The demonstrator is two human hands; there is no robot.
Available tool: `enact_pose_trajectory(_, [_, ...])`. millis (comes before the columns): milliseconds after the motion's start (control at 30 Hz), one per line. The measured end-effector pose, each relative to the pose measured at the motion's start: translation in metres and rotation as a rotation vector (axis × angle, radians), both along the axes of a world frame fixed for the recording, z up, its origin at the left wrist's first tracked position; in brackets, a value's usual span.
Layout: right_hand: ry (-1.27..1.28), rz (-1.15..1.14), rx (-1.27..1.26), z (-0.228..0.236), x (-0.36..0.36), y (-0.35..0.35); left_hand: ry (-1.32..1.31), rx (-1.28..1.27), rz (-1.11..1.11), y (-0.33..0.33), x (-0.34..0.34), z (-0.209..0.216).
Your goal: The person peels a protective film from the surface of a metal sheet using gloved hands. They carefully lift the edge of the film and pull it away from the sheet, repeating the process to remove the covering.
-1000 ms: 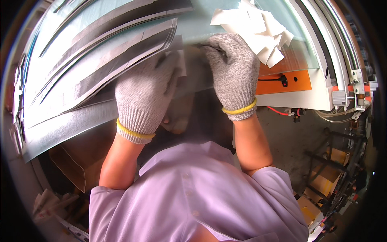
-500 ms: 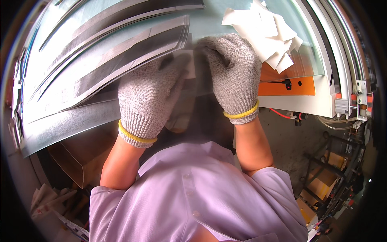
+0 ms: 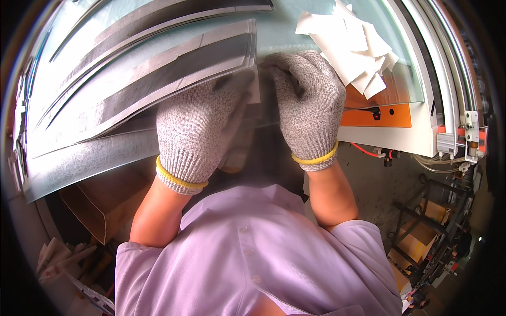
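Both my hands wear grey knit gloves with yellow cuff bands. My left hand [image 3: 192, 124] is closed at the near right end of a bundle of long, thin dark strips with pale borders [image 3: 174, 68]. Its fingertips are partly hidden under the bundle's edge. A small pale flap [image 3: 255, 88] shows beside those fingers. Just right of the strip end, my right hand [image 3: 311, 105] has its fingers curled in toward the thumb. Their tips are in shadow, so whatever they may pinch cannot be made out.
More dark strips [image 3: 174, 22] lie farther back on the glass-like tabletop [image 3: 279, 31]. White paper pieces [image 3: 358, 50] are heaped at the back right, near an orange panel [image 3: 369, 117] and metal rails [image 3: 448, 63]. A cardboard box [image 3: 105, 205] stands below left; a black rack [image 3: 427, 221] is lower right.
The bundle's right end has shifted slightly to the right in the picture. Both hands sit a little lower and farther right, their curled shape much the same.
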State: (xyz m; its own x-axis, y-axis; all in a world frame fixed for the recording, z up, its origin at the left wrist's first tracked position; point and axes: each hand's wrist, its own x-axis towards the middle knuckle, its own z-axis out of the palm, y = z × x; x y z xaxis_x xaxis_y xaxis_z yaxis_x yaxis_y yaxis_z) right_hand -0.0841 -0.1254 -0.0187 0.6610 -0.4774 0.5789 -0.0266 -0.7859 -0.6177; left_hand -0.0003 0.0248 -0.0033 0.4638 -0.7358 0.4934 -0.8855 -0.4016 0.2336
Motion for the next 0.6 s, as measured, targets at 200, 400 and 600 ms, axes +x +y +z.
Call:
enact_pose_trajectory(200, [0.016, 0.059, 0.005, 0.004, -0.001, -0.002, 0.063, 0.010, 0.035, 0.002, 0.000, 0.002])
enact_pose_trajectory(400, [-0.031, 0.003, 0.040, 0.001, 0.004, -0.002, 0.105, -0.030, 0.088, 0.002, 0.002, 0.003])
enact_pose_trajectory(600, [0.018, 0.046, -0.193, 0.002, 0.009, 0.000, 0.165, 0.129, 0.123, 0.028, 0.010, 0.001])
